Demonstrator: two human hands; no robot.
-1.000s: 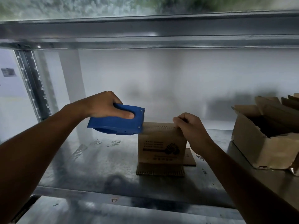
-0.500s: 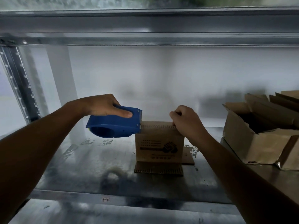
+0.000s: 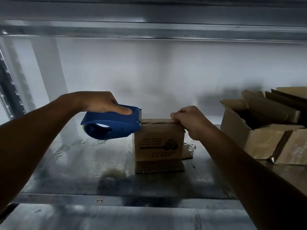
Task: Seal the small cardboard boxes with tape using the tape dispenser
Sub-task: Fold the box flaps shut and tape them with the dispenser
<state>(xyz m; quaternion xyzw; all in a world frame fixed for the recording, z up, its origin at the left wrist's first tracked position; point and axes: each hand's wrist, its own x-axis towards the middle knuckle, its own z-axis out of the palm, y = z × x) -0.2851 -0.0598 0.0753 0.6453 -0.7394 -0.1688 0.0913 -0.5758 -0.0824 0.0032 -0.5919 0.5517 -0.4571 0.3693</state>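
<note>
Head view, small box between hands, tape dispenser at its left edge

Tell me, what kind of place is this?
Probably a storeroom or packing area. There's a metal shelf, a big open carton holding folded cardboard, and the left hand holds a blue tape dispenser against a small cardboard box.

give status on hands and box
Left hand grips dispenser, its front at box top left edge. Right hand pinches top right edge. Nothing in the way.
</note>
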